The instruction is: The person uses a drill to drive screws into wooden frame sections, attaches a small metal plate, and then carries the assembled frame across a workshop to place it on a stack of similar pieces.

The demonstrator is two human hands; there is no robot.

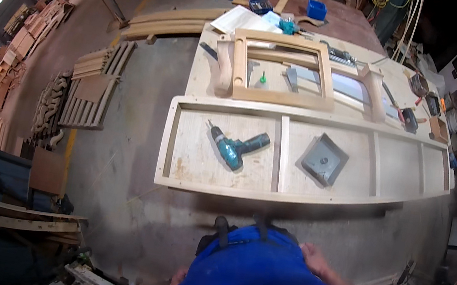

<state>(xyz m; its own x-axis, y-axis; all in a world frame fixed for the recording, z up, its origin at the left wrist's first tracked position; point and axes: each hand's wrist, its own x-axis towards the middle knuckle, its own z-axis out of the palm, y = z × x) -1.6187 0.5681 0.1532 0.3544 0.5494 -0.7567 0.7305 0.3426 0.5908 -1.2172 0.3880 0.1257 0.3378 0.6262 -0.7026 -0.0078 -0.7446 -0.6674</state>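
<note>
Both hands hang beside my body, away from the workbench. My right hand point(314, 258) is at my right hip, against the blue shirt point(273, 271); its fingers are too unclear to read. Of my left hand point(178, 278) only a part shows at my left side, the fingers hidden. In front of me a long pale wooden frame point(217, 189) with crosspieces lies on the bench. A teal and black cordless drill point(232, 150) lies on its side in the left compartment. The one beside it holds a square grey tray point(323, 159), set at a slant.
Behind stands a smaller wooden frame point(284, 99) between curved wooden pieces point(225, 63). A hammer point(409, 119) and other tools lie at the right. A blue bin point(316, 10) sits farther back. Stacked slats point(93, 86) and boards point(170, 21) are on the left floor.
</note>
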